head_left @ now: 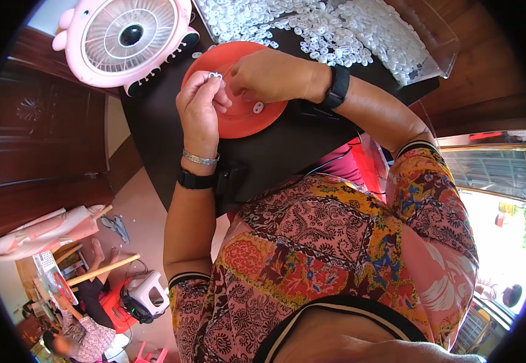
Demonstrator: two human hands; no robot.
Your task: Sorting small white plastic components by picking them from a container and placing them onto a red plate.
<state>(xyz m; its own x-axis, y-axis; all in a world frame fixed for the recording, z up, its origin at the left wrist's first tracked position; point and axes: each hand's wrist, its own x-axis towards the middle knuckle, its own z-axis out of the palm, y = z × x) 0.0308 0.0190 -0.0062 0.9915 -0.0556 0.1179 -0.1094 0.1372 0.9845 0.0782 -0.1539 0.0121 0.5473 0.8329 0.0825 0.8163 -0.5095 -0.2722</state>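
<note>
Over a round red plate (238,128) both of my hands work close together. My left hand (200,109) pinches a small white plastic piece (215,75) between thumb and fingertips. Just to its right, my right hand (270,74) is closed, its fingertips bent down toward the plate. A thin line, perhaps thread or wire, shows faintly between the two hands; what the right fingers grip is too small to tell. One loose white oval piece with two holes (258,107) lies on the plate below my right hand.
Heaps of similar white oval pieces (329,45) spread across the back of the dark table (287,145), partly in a clear tray (435,54). A pink fan (131,36) stands at back left. Far lower left, another person (87,330) sits near a red stool (117,308).
</note>
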